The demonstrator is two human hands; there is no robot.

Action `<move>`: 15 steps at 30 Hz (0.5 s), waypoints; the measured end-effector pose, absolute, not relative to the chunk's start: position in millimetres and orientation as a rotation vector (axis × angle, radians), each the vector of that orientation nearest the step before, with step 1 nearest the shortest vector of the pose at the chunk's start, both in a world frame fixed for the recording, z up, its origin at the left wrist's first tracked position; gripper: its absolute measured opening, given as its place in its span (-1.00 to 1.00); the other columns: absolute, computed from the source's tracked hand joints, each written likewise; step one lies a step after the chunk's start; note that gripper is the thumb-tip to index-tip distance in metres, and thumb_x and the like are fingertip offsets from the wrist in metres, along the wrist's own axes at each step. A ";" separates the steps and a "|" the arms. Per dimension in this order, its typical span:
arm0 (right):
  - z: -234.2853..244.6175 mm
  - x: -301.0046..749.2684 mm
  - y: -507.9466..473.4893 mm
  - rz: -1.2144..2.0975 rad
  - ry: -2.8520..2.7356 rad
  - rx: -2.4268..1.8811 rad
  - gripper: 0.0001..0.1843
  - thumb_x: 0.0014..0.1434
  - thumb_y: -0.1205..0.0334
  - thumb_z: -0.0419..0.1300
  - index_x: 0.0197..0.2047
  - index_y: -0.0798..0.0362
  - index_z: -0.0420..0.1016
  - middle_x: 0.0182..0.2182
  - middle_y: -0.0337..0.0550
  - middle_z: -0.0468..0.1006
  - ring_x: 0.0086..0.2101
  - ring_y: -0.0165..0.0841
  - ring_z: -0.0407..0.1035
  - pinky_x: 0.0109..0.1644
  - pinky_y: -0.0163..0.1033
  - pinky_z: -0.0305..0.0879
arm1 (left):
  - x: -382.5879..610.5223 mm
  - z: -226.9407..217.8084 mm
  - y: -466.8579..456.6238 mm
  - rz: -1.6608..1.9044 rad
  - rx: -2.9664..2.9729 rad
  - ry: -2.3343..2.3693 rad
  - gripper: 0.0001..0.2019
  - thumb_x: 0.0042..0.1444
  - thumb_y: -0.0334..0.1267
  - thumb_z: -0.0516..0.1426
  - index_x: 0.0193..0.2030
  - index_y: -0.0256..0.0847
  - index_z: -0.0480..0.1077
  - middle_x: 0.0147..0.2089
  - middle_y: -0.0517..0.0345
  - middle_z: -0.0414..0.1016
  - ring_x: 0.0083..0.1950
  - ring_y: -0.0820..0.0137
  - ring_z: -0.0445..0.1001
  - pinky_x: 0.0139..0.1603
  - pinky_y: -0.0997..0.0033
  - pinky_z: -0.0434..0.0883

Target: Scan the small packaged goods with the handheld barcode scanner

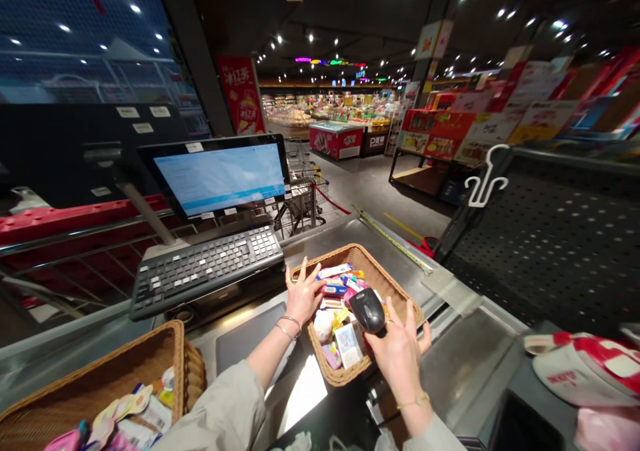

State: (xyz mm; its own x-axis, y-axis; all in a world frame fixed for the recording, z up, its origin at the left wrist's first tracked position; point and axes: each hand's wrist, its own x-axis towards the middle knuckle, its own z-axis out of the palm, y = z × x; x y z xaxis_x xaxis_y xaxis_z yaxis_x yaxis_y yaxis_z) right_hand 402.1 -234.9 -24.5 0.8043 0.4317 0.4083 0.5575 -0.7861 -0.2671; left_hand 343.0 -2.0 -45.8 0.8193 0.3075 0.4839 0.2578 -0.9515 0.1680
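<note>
A brown wicker basket [395,284] of small packets and boxes sits on the metal counter in front of me. My left hand [303,298] lies over its left rim, fingers spread, the nearest ones over a blue-and-white packet [333,290]. Above the contents, at the basket's right side, is a black device like a handheld barcode scanner [367,309]. My right hand [400,348] has thumb and forefinger around its near end, the other fingers stretched out by the right rim. The hand hides part of the device. A small white box [349,344] lies near the basket's front.
A keyboard [210,264] and lit monitor [223,174] stand left, behind a second wicker basket [183,364] of packets. At right are a black perforated panel [560,238] with a white hook [485,178], and a red-and-white bag [585,371]. Shopping carts [305,178] stand beyond.
</note>
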 end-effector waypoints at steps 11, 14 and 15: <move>-28.3 404.9 -237.7 -0.412 -0.732 -2.667 -0.69 0.13 0.07 0.11 -0.14 -0.04 0.58 0.15 -0.17 0.43 0.32 -0.02 -0.10 0.28 0.25 -0.31 | 355.6 -55.5 -0.8 0.621 2.936 0.467 -0.69 0.16 -0.05 0.17 0.06 0.17 0.46 0.35 0.19 0.27 0.48 -0.05 -0.15 0.31 -0.52 -0.35; -28.4 404.2 -237.2 -0.415 -0.741 -2.669 -0.67 0.15 0.06 0.10 -0.12 -0.03 0.58 0.15 -0.13 0.44 0.32 -0.01 -0.10 0.28 0.26 -0.32 | 353.5 -55.1 -0.1 0.545 2.950 0.442 -0.74 0.20 -0.02 0.13 0.02 0.20 0.48 0.37 0.26 0.24 0.48 -0.09 -0.19 0.28 -0.56 -0.34; -28.1 403.9 -236.9 -0.418 -0.742 -2.669 -0.67 0.15 0.06 0.09 -0.12 -0.03 0.58 0.14 -0.13 0.45 0.32 -0.01 -0.10 0.28 0.26 -0.32 | 352.7 -54.7 -0.6 0.525 2.954 0.439 -0.74 0.21 -0.02 0.11 0.01 0.21 0.48 0.37 0.27 0.22 0.48 -0.09 -0.19 0.27 -0.58 -0.33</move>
State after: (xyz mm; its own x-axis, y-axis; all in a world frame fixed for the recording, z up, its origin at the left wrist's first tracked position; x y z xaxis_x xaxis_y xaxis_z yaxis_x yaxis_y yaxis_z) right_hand 403.9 -236.9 -28.1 0.8203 0.4405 0.3647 0.5401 -0.8063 -0.2411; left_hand 352.7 -0.6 -54.7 0.8985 0.3001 0.3203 0.2623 -0.9522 0.1564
